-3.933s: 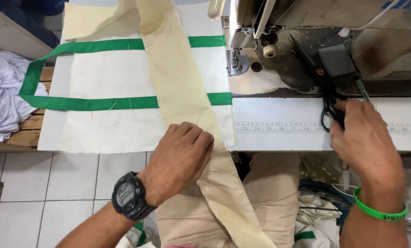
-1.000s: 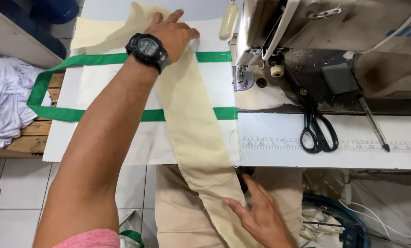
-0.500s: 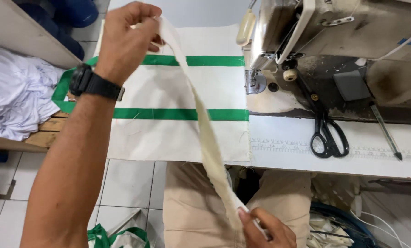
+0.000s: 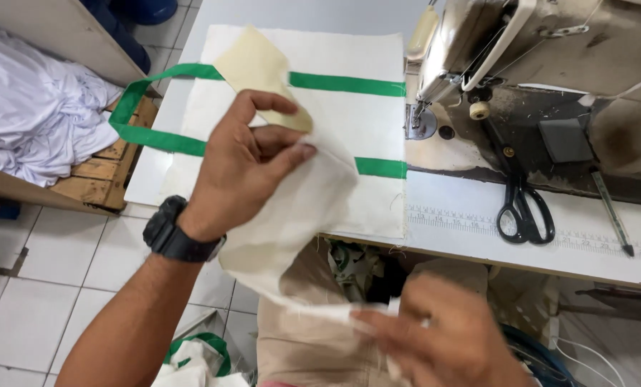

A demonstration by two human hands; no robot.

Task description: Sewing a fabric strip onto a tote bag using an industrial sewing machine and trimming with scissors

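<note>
Left hand (image 4: 245, 168) raised above the near-left part of the tabletop (image 4: 478, 236), fingers (image 4: 281, 136) curled and pinched on the upper end of a cream fabric strip (image 4: 299, 215). Thumb presses the cloth against the fingertips; the strip's free end folds back over the hand toward the far side. Black wristwatch (image 4: 173, 233) on that wrist.

Right hand (image 4: 442, 333) low and near, blurred, in front of the person's lap. Its fingers are closed on the lower end of the same strip, at the near edge of the frame. The strip sags between the two hands, off the tabletop, hanging in front of the beige trousers (image 4: 306, 344).

Behind the strip, flat on the tabletop: a white cloth bag panel (image 4: 356, 86) with two green bands (image 4: 349, 84) running left to right. The bands join into a green loop handle (image 4: 130, 118) that hangs past the tabletop's left edge.

Right of the panel: a sewing machine (image 4: 549, 43), worn and stained, its needle area just beside the panel's right edge. Black-handled scissors (image 4: 522, 204) lie on the tabletop near the machine's base, blades pointing far. A thin dark tool (image 4: 610, 215) lies to their right.

Far left: a heap of white cloth (image 4: 34, 122) resting on a wooden pallet (image 4: 109, 175). Tiled floor (image 4: 48, 287) below.
</note>
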